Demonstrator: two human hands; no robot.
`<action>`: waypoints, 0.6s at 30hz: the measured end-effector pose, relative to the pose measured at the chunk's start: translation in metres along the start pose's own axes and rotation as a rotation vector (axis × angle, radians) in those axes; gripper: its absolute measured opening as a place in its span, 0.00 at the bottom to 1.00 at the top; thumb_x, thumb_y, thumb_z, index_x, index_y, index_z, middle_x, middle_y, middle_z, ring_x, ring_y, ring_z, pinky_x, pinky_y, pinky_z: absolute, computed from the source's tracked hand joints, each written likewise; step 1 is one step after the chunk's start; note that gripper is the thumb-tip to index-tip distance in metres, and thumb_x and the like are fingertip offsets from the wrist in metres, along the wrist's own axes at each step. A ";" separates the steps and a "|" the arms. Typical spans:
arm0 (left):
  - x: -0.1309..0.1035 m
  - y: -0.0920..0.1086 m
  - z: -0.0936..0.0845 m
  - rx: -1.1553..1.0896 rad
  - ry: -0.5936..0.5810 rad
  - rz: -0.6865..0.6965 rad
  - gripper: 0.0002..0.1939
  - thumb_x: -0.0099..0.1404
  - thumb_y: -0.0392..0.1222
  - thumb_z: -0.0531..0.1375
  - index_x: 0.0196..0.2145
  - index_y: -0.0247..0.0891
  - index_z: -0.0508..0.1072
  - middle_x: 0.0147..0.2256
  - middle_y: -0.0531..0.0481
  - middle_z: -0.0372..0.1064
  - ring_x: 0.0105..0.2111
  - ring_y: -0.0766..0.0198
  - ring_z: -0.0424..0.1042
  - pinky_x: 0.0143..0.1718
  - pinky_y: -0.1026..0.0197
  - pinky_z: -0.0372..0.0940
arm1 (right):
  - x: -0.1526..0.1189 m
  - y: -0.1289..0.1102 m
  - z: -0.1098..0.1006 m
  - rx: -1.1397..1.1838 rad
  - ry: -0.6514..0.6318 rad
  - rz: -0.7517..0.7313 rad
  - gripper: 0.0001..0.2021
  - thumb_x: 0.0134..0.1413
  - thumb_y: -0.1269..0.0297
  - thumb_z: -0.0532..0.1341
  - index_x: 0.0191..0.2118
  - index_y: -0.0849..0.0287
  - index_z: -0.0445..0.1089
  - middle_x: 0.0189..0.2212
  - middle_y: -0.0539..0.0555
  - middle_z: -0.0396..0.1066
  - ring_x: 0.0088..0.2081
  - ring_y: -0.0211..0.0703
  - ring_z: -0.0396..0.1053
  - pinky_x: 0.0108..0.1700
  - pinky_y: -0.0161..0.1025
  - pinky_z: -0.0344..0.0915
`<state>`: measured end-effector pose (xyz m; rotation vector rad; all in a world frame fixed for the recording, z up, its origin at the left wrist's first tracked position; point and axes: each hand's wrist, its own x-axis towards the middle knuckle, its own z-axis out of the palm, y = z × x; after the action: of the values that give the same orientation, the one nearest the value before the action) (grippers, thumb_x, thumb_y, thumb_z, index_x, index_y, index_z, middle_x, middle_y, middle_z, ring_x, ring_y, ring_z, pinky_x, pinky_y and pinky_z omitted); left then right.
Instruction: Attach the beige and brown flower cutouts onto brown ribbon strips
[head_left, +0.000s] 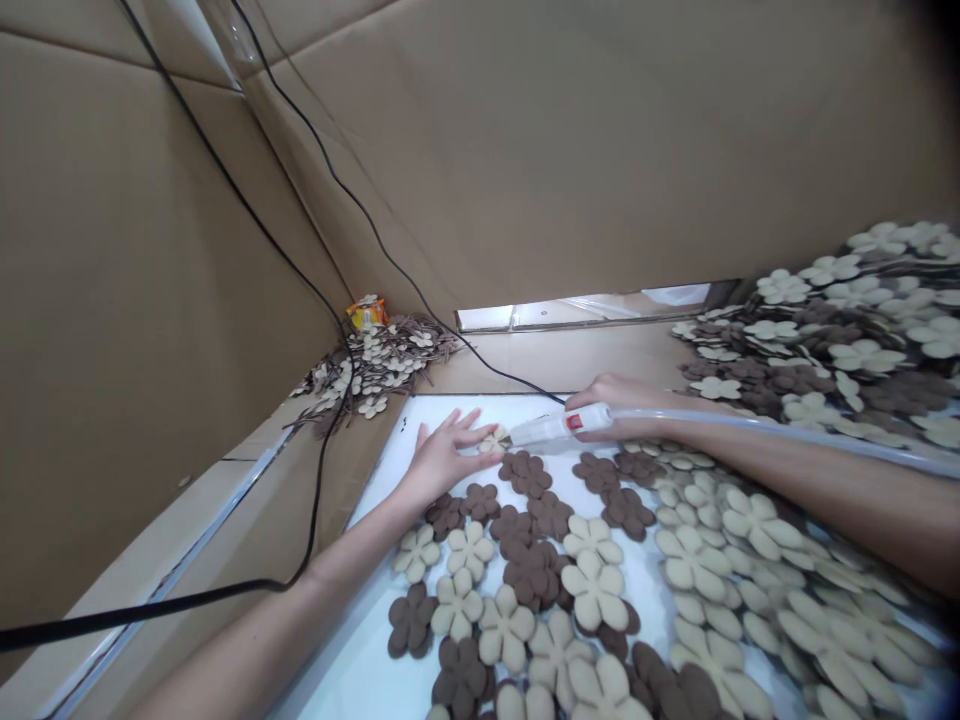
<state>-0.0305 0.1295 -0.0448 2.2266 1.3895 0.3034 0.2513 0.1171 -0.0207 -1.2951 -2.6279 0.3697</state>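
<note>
My left hand (pixel 450 450) lies over the far left of the white board (pixel 442 408), its thumb and forefinger closed on the edge of a small cream flower (pixel 493 438). My right hand (pixel 600 400) is wrapped round a white hot glue gun (pixel 559 425) with a red switch. The gun's nozzle points left and meets the small flower, or comes very close to it. A clear glue stick (pixel 720 420) runs out of the gun's back along my right forearm. Just below the nozzle lie brown felt flowers (pixel 527 472).
Cream flowers (pixel 506 628) and brown ones cover the near board. Piles of flowers (pixel 862 355) rise at the right. Small flowers with brown strips (pixel 382 360) and an orange packet (pixel 367 313) sit far left. A black cable (pixel 319 490) crosses my left forearm. Cardboard walls (pixel 562 150) enclose the space.
</note>
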 end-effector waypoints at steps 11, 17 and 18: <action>-0.002 0.004 -0.002 0.000 0.004 -0.013 0.27 0.55 0.63 0.57 0.51 0.56 0.69 0.63 0.54 0.51 0.65 0.47 0.39 0.58 0.33 0.24 | -0.006 -0.012 -0.015 0.019 -0.033 0.091 0.12 0.53 0.58 0.54 0.29 0.62 0.66 0.25 0.52 0.68 0.25 0.38 0.63 0.25 0.32 0.55; 0.000 0.001 0.000 -0.012 0.036 -0.003 0.28 0.53 0.63 0.58 0.51 0.56 0.69 0.62 0.54 0.53 0.64 0.47 0.41 0.58 0.32 0.25 | -0.008 -0.001 -0.027 -0.069 -0.038 0.037 0.09 0.51 0.63 0.57 0.35 0.59 0.71 0.26 0.52 0.72 0.27 0.40 0.68 0.27 0.32 0.56; 0.000 0.001 0.001 -0.012 0.041 -0.003 0.29 0.52 0.63 0.59 0.52 0.56 0.68 0.61 0.54 0.53 0.64 0.48 0.42 0.58 0.33 0.26 | -0.008 0.003 -0.029 -0.099 -0.023 0.025 0.09 0.50 0.65 0.57 0.37 0.58 0.72 0.28 0.53 0.74 0.29 0.41 0.69 0.30 0.33 0.57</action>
<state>-0.0295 0.1288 -0.0451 2.2198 1.4085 0.3578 0.2663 0.1163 0.0057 -1.3622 -2.6825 0.2622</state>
